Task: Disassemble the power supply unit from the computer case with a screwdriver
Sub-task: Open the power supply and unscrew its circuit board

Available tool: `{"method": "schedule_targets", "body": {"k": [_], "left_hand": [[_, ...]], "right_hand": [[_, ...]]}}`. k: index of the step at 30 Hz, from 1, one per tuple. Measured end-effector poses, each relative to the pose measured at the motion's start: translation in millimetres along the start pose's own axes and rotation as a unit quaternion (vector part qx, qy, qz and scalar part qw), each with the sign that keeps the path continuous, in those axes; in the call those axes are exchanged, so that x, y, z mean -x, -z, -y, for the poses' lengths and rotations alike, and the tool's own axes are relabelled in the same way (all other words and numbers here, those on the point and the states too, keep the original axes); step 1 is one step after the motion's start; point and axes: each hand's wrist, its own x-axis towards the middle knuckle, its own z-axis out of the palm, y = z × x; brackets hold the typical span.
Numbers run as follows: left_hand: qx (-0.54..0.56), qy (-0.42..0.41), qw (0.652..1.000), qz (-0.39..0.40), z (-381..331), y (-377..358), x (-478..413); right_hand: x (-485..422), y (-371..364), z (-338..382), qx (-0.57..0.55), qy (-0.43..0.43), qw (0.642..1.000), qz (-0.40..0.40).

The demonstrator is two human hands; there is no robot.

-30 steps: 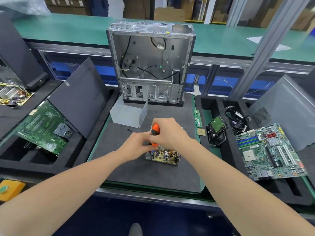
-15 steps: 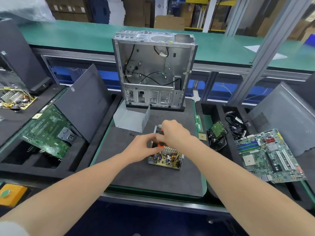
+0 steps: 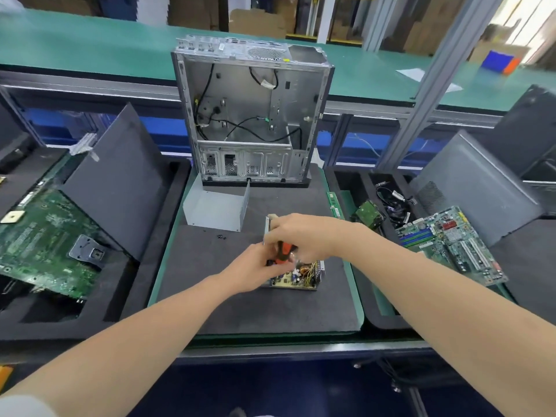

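Note:
The opened power supply unit [image 3: 298,276] lies on the dark foam mat [image 3: 240,308], its circuit board with coils and yellow wires exposed. My right hand [image 3: 304,236] grips an orange and black screwdriver [image 3: 284,254] above the unit's left part. My left hand [image 3: 249,270] holds the unit's left edge, its fingertips at the screwdriver's lower end. The tip of the tool is hidden behind my fingers. The bare silver computer case [image 3: 251,112] stands upright behind, with black cables inside. A grey metal cover [image 3: 215,210] sits in front of the case.
Tiny black screws [image 3: 222,236] lie on the mat. A green motherboard [image 3: 45,245] and a dark panel [image 3: 120,182] fill the left tray. On the right are a hard drive [image 3: 368,213], cables [image 3: 394,203], another motherboard [image 3: 448,242] and a grey panel [image 3: 475,188].
My right hand has tilted the screwdriver down, so its orange handle now sits lower between my hands. The view has drawn back a little and shifted.

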Motion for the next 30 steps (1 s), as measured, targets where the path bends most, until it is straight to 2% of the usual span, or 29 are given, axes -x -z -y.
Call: {"method": "schedule_targets", "body": {"k": [2, 5, 7, 11, 14, 17, 20, 22, 24, 26, 27, 28, 30], "left_hand": [[0.038, 0.003, 0.999, -0.014, 3, -2, -1], [0.082, -0.009, 0.996, -0.044, -1, -4, 1], [0.070, -0.018, 0.996, -0.047, -5, -7, 3], [0.039, -0.036, 0.998, -0.033, -2, -6, 4], [0.018, -0.047, 0.999, -0.007, 6, -4, 3], [-0.004, -0.061, 0.998, -0.006, 9, -1, 4], [-0.026, -0.073, 0.997, -0.015, 18, -2, 0], [-0.038, -0.093, 0.995, -0.007, 22, -2, 0], [-0.046, -0.101, 0.994, -0.010, 22, -3, -1], [-0.027, -0.084, 0.996, -0.018, 20, -3, 0], [-0.014, -0.079, 0.996, -0.027, 20, -5, 0], [-0.007, -0.069, 0.997, -0.025, 20, -6, 0], [-0.007, -0.043, 0.999, -0.006, 19, -8, -1]], "right_hand": [[-1, -2, 12, 0.027, -0.117, 0.992, -0.044], [-11, -9, 35, 0.043, -0.354, 0.927, -0.121], [-19, -16, 42, -0.015, -0.395, 0.907, -0.145], [-23, -15, 39, -0.131, -0.389, 0.898, -0.160], [-20, -12, 35, -0.125, -0.347, 0.923, -0.111], [-10, -6, 26, -0.130, -0.264, 0.953, -0.068], [1, 3, 15, -0.096, -0.125, 0.987, -0.021], [3, 7, 12, -0.065, -0.048, 0.997, 0.014], [3, 8, 11, -0.048, -0.018, 0.998, 0.021], [3, 6, 17, -0.035, -0.033, 0.999, 0.003], [1, 2, 21, -0.018, -0.067, 0.997, -0.024], [-2, -4, 26, 0.006, -0.129, 0.990, -0.063], [-10, -17, 36, 0.064, -0.294, 0.945, -0.126]]}}
